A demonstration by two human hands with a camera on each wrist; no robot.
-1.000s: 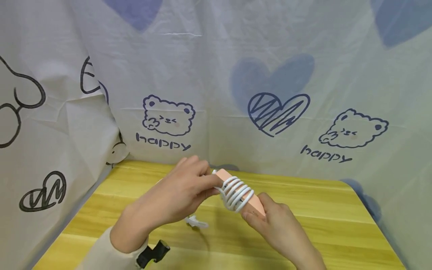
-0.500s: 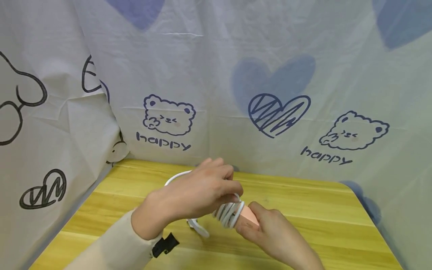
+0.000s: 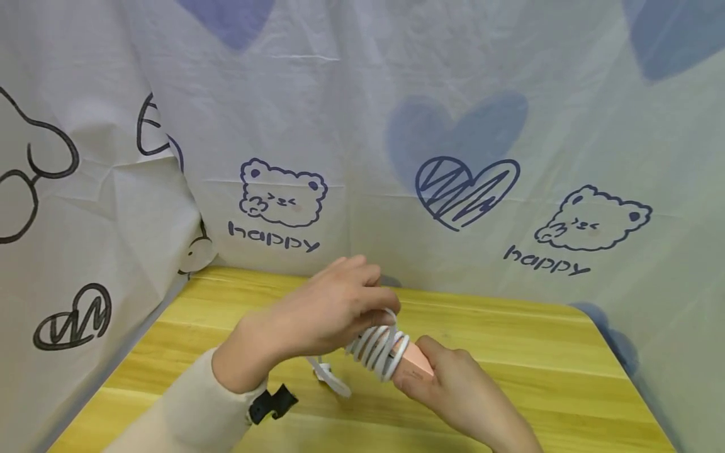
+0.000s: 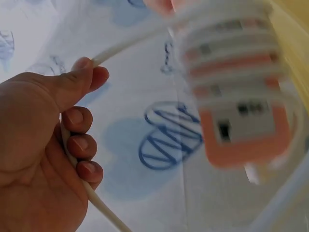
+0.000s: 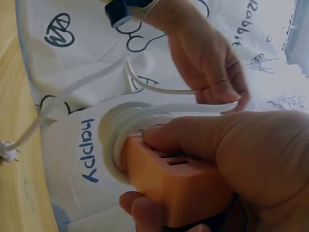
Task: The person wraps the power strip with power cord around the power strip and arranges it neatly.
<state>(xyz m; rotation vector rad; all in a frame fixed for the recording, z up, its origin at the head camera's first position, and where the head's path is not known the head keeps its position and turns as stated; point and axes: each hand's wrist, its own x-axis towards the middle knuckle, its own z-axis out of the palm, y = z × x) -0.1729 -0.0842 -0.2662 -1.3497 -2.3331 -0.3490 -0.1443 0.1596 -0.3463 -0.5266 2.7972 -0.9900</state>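
Note:
A peach-orange power strip [image 3: 416,366] is held above the table, tilted, with my right hand [image 3: 460,380] gripping its near end. Several loops of white cord [image 3: 378,352] wrap its middle. Slots show beside my right thumb [image 5: 186,140] in the right wrist view. My left hand [image 3: 334,308] is just above the strip's far end, pinching the cord between thumb and index finger. In the left wrist view the cord [image 4: 130,42] runs taut from that pinch to the coils, and its other part passes under my curled fingers [image 4: 83,142]. A label shows on the strip's blurred underside [image 4: 246,121].
The cord's plug [image 5: 8,152] with metal prongs is by the yellow wood-grain table [image 3: 527,352], below my left hand in the head view. A white cloth [image 3: 362,126] printed with hearts and bears hangs behind the table and along its left side.
My left hand has moved right over the strip with the cord, then slightly back left and up. The strip has come lower and a little nearer, still in my right hand.

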